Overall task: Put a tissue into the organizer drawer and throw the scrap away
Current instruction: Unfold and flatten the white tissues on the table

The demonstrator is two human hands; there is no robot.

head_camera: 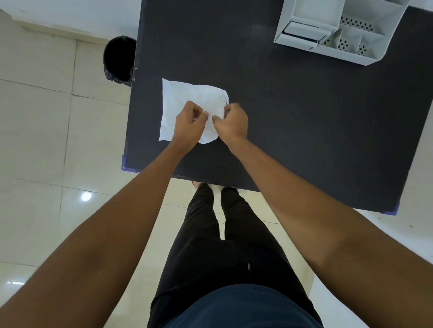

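A white crumpled tissue (182,98) lies spread on the dark table (295,114), near its left edge. My left hand (187,124) and my right hand (232,121) rest on the tissue's near part, close together, each pinching the paper between thumb and fingers. The white plastic organizer (348,24) stands at the table's far right; its drawer (304,32) faces me and looks pushed in. A black waste bin (118,58) stands on the floor just left of the table.
Pale floor tiles (34,148) surround the table. Blue tape marks the table's near corners (127,166). My legs in dark trousers (227,238) stand at the table's near edge.
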